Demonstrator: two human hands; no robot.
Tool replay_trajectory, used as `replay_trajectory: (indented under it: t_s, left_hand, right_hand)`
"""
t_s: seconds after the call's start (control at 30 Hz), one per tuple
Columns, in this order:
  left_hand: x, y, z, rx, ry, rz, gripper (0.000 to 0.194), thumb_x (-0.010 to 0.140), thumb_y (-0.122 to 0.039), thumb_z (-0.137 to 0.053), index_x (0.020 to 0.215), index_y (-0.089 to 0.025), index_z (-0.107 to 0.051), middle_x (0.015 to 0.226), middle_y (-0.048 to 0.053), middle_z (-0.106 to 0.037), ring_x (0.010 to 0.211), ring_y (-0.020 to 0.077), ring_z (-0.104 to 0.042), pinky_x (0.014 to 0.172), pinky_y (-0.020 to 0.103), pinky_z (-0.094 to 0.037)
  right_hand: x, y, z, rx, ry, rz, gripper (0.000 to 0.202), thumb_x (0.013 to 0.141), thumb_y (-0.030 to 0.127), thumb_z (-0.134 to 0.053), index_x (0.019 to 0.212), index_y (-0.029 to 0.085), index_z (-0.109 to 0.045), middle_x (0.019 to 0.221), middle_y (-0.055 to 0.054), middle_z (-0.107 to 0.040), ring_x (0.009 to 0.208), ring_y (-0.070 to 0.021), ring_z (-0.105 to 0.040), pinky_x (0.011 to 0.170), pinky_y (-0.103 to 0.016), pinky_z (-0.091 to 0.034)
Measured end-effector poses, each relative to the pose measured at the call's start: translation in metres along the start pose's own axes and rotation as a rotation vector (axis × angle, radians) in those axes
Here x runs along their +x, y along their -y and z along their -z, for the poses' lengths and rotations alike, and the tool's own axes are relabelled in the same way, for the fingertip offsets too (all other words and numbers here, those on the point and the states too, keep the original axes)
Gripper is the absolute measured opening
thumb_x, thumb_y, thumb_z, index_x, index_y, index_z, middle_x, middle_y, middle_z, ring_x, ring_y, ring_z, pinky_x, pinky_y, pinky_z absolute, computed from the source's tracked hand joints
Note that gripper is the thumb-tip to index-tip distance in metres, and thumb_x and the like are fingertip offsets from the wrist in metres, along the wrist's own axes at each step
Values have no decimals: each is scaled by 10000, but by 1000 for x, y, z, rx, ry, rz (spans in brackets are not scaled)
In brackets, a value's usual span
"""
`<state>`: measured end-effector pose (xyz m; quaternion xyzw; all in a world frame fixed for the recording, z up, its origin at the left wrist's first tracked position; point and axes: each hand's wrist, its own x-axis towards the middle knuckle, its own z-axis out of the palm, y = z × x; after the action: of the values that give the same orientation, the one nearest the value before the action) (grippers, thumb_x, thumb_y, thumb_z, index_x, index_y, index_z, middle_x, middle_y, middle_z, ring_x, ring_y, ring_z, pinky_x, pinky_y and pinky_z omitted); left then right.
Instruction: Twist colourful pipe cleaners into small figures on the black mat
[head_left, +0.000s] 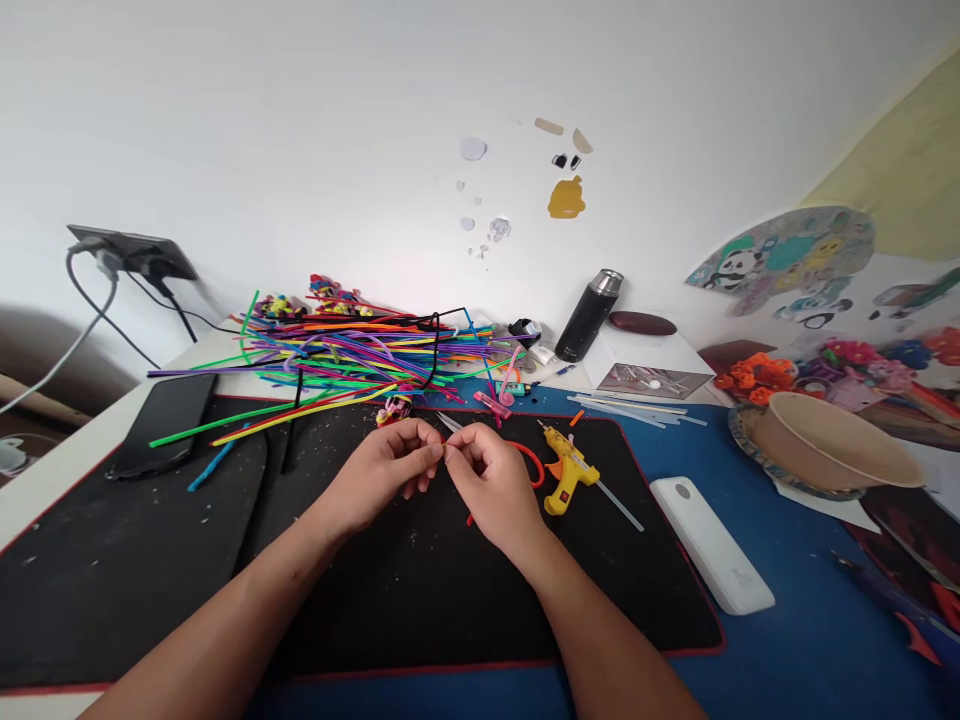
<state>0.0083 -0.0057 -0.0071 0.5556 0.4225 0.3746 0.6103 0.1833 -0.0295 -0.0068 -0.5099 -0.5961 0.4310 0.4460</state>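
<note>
My left hand (394,465) and my right hand (484,475) meet fingertip to fingertip above the black mat (420,600). Both are pinched closed on a tiny item between them, too small to name. Just behind them lie scissors (448,422), partly covered by my fingers, with red handles (536,462) showing beside my right hand. A small colourful figure (394,409) sits behind my left hand. To the right of my right hand rests a yellow glue gun (568,470) with a clear glue stick in its back end.
A heap of coloured pipe cleaners (360,345) lies along the wall. A black phone (161,425) is on the left. At right are a white case (712,545), a beige bowl (840,440) and, farther back, a black flask (590,315) beside a white box (652,365).
</note>
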Motion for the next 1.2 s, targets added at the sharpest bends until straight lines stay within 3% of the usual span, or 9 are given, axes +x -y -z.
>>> replay_trajectory:
  t_s: [0.37, 1.2]
  left_hand:
    - [0, -2, 3, 104, 11, -19, 409, 863, -580, -754, 885, -184, -654, 713, -21, -598, 562, 119, -536, 494, 217, -411]
    - [2, 3, 2, -108, 55, 95, 368, 793, -481, -836, 811, -172, -635, 623, -36, -589, 526, 92, -518, 457, 188, -357]
  right_hand:
    - [0, -6, 1, -287, -43, 151, 54, 917, 275, -609, 878, 245, -631, 603, 48, -545, 526, -147, -502, 559, -282, -347]
    - [-3, -9, -3, -366, -109, 300, 84, 889, 214, -598, 809, 231, -617, 573, 60, -511, 493, -116, -462, 538, -250, -339]
